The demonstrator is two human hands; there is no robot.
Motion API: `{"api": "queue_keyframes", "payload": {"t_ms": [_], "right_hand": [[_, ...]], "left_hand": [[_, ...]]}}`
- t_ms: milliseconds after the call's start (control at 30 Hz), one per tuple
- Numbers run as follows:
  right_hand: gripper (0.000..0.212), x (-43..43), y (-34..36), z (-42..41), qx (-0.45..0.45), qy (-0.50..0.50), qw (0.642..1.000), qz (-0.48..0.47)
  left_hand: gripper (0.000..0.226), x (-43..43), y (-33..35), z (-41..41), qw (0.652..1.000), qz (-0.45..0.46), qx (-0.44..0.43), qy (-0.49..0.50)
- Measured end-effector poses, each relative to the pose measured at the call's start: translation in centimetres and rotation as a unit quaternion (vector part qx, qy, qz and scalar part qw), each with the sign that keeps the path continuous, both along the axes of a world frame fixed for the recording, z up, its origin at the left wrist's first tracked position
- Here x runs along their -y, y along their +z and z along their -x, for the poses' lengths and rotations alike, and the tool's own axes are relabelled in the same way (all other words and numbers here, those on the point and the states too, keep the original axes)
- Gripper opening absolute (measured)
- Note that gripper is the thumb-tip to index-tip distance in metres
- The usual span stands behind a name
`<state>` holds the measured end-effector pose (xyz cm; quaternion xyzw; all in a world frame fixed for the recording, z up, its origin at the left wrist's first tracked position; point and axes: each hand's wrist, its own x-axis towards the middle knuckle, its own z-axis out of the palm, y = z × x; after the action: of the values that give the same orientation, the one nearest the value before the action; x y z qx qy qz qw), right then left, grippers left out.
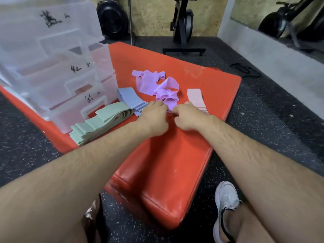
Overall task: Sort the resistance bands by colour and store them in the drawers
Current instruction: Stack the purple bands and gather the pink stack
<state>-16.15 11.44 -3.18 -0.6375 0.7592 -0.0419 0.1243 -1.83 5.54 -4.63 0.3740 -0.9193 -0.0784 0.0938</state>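
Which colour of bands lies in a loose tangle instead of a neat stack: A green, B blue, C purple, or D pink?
C: the purple bands lie crumpled, pinched by the left hand and right hand, while the green bands, blue bands and pink bands sit folded in stacks.

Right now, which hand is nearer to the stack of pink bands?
The right hand: it lies beside the near end of the pink stack. The left hand is farther off, next to the blue stack. Both seem to pinch the purple band between them.
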Motion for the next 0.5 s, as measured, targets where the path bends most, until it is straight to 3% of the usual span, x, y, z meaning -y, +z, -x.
{"api": "queue_keyframes", "payload": {"t_ms": [200, 300, 433, 500], "right_hand": [[0.032, -2.1, 1.7, 0.3, 0.012, 0.004, 0.999, 0.033], [0.027, -3.9, 3.7, 0.0, 0.028, 0.013, 0.999, 0.042], [0.015, -6.0, 5.6, -0.1, 0.103, 0.023, 0.994, 0.019], [0.016, -6.9, 6.6, -0.2, 0.161, 0.030, 0.986, 0.036]], "left_hand": [[0.044, -1.4, 1.4, -1.5, 0.997, -0.062, -0.031, -0.021], [0.039, -2.5, 2.2, -2.1, 0.994, -0.088, -0.050, -0.034], [0.043, -4.8, 3.5, -2.9, 0.989, -0.096, -0.096, -0.065], [0.035, -5.8, 4.6, -3.3, 0.981, -0.120, -0.136, -0.062]]}}
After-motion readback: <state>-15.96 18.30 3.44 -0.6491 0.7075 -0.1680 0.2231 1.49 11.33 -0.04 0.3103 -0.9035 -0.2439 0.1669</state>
